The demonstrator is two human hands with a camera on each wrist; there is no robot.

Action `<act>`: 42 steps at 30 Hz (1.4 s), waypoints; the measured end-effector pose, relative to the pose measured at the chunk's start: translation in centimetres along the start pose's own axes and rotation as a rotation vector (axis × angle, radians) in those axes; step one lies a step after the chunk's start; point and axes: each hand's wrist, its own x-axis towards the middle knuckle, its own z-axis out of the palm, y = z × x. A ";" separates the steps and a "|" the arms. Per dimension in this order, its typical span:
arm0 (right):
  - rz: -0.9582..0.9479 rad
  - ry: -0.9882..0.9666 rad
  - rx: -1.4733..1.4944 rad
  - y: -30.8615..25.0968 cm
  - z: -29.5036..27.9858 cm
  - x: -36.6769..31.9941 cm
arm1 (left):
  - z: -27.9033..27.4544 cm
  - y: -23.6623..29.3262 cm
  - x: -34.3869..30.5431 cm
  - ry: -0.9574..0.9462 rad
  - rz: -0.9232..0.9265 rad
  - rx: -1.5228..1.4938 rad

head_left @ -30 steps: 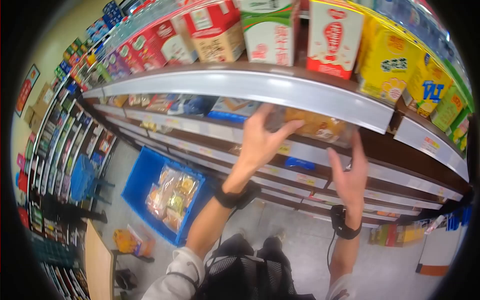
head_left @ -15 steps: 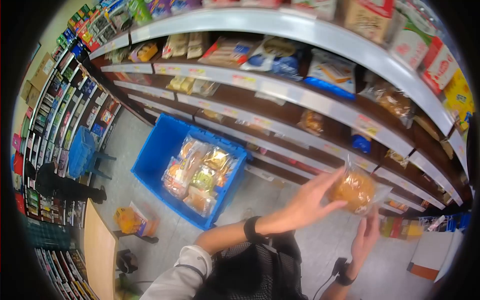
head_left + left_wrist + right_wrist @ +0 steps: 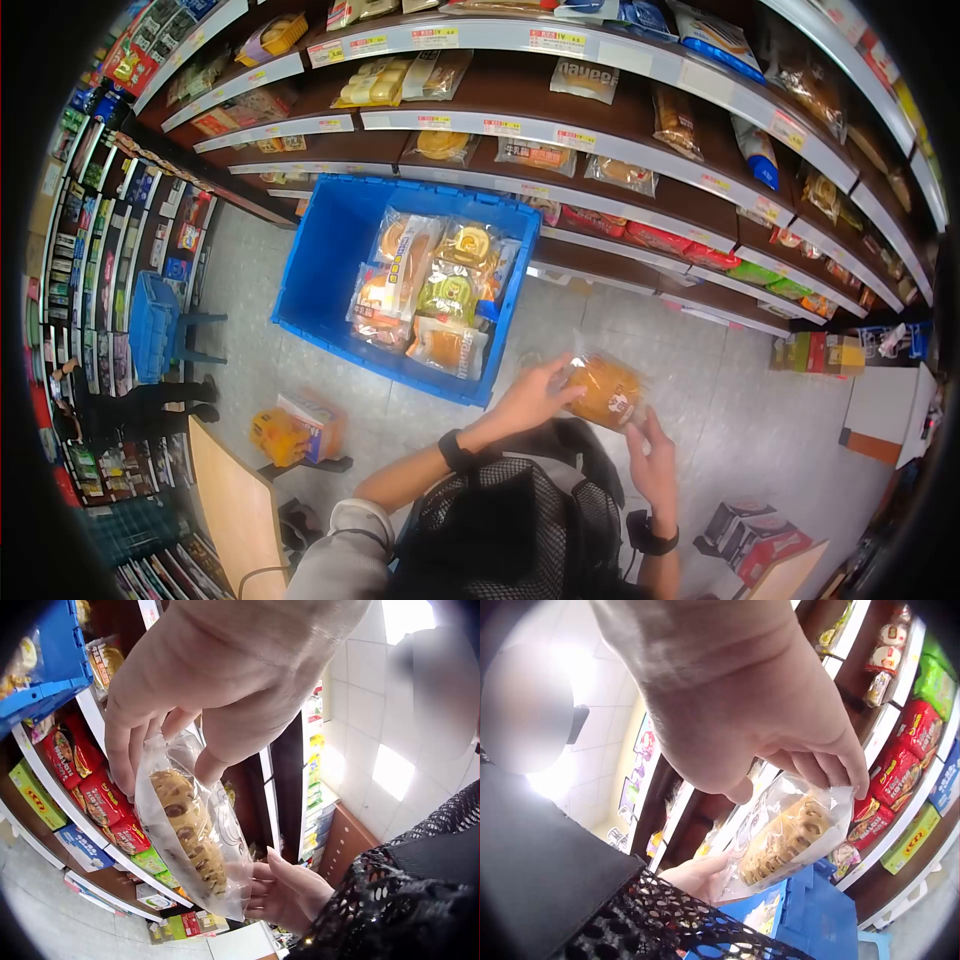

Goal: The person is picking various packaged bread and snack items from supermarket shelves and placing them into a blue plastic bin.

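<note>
A browned bread in a clear plastic wrapper (image 3: 606, 390) is held up in front of my body, between both hands. My left hand (image 3: 530, 402) pinches one end of it, with the thumb on one side and the fingers on the other in the left wrist view. At the opposite end, my right hand (image 3: 653, 462) grips the wrapper's edge; the right wrist view shows its fingers (image 3: 832, 766) curled over the plastic. Dark toasted rings mark the bread's surface. To the left on the floor stands a blue crate (image 3: 330, 245) with several packaged breads (image 3: 450, 295) inside.
Shelves (image 3: 480, 120) of packaged bread and snacks curve along the front and right. A blue stool (image 3: 155, 325) and another person (image 3: 140, 410) are at the left. Near my left arm is a wooden tabletop (image 3: 235, 500). Cartons (image 3: 755, 540) sit at lower right.
Both hands have brought the wrapped bread out from the upper shelf, down and back toward my body. The head view has tilted down, showing more of the crate and lower shelves.
</note>
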 end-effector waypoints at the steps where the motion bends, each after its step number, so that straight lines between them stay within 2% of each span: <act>1: -0.017 -0.016 0.016 0.1 0.7 -0.7 | -0.1 -0.3 -0.9 -0.002 0.005 0.006; 7: -0.035 -0.023 0.140 1.6 4.1 -5.3 | -0.2 -2.1 -7.5 0.086 -0.002 0.084; 9: -0.052 -0.049 0.127 1.8 4.9 -6.7 | -0.7 -1.9 -9.5 0.045 -0.028 0.090; 11: 0.023 -0.059 0.180 1.5 5.9 -8.8 | -0.8 -3.1 -12.0 -0.022 -0.098 0.063; 13: -0.069 -0.012 0.108 2.5 7.4 -10.4 | -0.8 -4.8 -13.7 -0.025 -0.101 0.074; 14: 0.062 -0.068 0.148 3.7 8.4 -11.0 | -0.9 -6.1 -14.3 0.000 -0.088 0.083; 17: -0.030 -0.071 0.145 3.3 9.8 -11.8 | -2.1 -6.1 -15.6 -0.009 -0.127 0.038; 19: -0.019 -0.075 0.111 2.2 10.0 -12.0 | -3.2 -5.6 -15.8 -0.051 -0.156 -0.014; 21: -0.025 -0.063 0.081 0.7 10.4 -11.0 | -4.4 -5.6 -15.7 -0.063 -0.241 0.135; 25: -0.086 -0.046 0.104 -1.8 12.6 -9.4 | -7.6 -7.8 -15.2 0.045 -0.067 0.069; 26: -0.120 -0.041 0.097 -2.3 13.5 -8.8 | -8.5 -8.4 -14.9 0.036 -0.060 0.068; 29: -0.063 -0.011 0.132 -4.5 17.0 -7.0 | -12.4 -10.5 -13.8 0.062 -0.119 -0.010; 31: -0.089 -0.008 0.069 -5.8 19.5 -5.4 | -14.9 -12.6 -13.0 0.090 -0.128 0.136; 33: -0.104 -0.010 0.012 -6.9 21.9 -4.0 | -17.4 -13.7 -12.0 0.104 -0.092 0.111; 35: -0.125 -0.050 -0.068 -8.0 23.9 -2.3 | -20.0 -13.3 -11.1 0.085 -0.125 0.046; 37: -0.075 -0.066 -0.099 -9.0 25.9 -0.9 | -21.5 -17.1 -9.5 0.070 -0.111 0.095; 38: -0.038 -0.087 -0.121 -9.3 26.8 -0.1 | -22.3 -18.5 -8.7 0.005 -0.158 0.099; 40: -0.014 -0.076 -0.131 -9.5 28.6 1.2 | -24.0 -19.2 -7.3 -0.100 -0.228 0.138; 42: 0.014 -0.062 -0.133 -9.2 30.3 2.4 | -24.8 -20.2 -5.9 -0.106 -0.206 0.170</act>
